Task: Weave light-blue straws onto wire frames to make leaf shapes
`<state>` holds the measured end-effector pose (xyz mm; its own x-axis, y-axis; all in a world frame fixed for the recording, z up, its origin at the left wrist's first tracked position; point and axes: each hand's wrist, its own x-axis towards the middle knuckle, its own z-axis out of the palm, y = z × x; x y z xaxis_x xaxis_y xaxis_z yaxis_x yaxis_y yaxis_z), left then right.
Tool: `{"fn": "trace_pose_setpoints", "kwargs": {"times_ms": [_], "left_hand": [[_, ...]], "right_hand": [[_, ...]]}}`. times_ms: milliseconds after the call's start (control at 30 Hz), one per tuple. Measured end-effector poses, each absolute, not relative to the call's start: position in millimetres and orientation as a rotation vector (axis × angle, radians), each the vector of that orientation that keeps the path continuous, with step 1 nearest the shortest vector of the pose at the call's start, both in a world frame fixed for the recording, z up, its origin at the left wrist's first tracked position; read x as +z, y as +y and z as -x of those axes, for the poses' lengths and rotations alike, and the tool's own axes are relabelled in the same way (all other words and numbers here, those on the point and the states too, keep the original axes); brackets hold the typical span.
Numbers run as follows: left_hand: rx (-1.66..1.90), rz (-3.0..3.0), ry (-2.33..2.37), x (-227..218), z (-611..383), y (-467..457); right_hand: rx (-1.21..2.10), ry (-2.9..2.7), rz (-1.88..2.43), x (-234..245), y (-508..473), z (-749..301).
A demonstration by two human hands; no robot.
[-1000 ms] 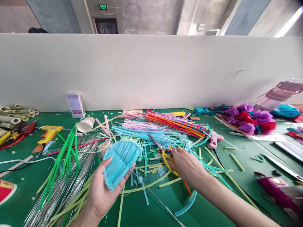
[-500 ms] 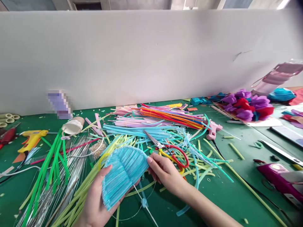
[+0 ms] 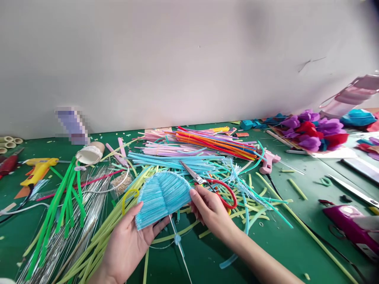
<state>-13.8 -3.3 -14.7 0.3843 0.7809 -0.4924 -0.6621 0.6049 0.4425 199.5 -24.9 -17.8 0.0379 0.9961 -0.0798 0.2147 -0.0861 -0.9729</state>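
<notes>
My left hand (image 3: 127, 240) holds a light blue, fan-shaped piece made of ribbed strands (image 3: 161, 197) from below, thumb on its left edge. My right hand (image 3: 211, 211) pinches the piece's right edge with thumb and fingers. A thin wire stem (image 3: 179, 246) hangs down from under the piece. Red-and-yellow handled scissors (image 3: 219, 189) lie on the green table just behind my right hand, on a heap of blue and yellow-green straws (image 3: 183, 163).
Green table (image 3: 296, 221) with silver wires (image 3: 79, 221) and green strips at left, a yellow glue gun (image 3: 37, 169), a pink glue gun (image 3: 268, 159), orange and pink straws (image 3: 213, 144), purple and red flowers (image 3: 316, 132), a magenta tool (image 3: 352, 225). A white partition stands behind.
My right hand left the scissors and came across to take the right edge of the blue piece. My left hand turned the piece flatter and raised it. The camera tilted down.
</notes>
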Motion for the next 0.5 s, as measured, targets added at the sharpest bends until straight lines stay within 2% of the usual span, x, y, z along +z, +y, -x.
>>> {"fn": "trace_pose_setpoints", "kwargs": {"times_ms": [100,233,500], "left_hand": [[0.893,-0.179,0.772,-14.5,12.4,-2.6],[0.869,-0.185,0.786,-10.8,9.9,-2.0],[0.868,-0.21,0.738,-8.0,7.2,0.0]], "right_hand": [[1.283,-1.228,1.384,-13.9,-23.9,-201.4],[1.279,-1.219,1.34,-17.9,-20.4,-203.1],[0.93,-1.554,1.524,-27.2,-14.8,-204.5]]}}
